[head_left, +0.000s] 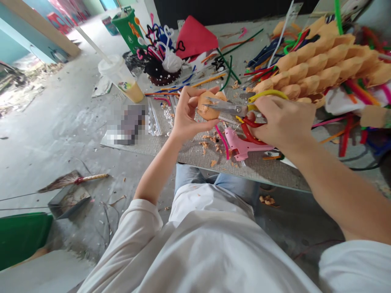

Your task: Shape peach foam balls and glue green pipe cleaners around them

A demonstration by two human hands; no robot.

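Note:
My left hand (186,118) grips a small tan cup-shaped piece (205,112) that looks cut from an egg tray. In my right hand (284,118) are scissors (229,107) with one yellow and one red handle, my fingers closed on the loops. The blades lie across the tan piece and appear parted. Just below them, a pink glue gun (241,143) rests on the table (259,173). Tan scraps (207,145) and a bent pink pipe cleaner (222,141) lie under my hands.
Tan egg trays (314,67) and pipe cleaners crowd the right side. A plastic cup (120,77) with a straw, white beads (167,116) and a beaded dark craft piece (161,71) stand left. On the floor are a dustpan (69,199) and a brush (65,182).

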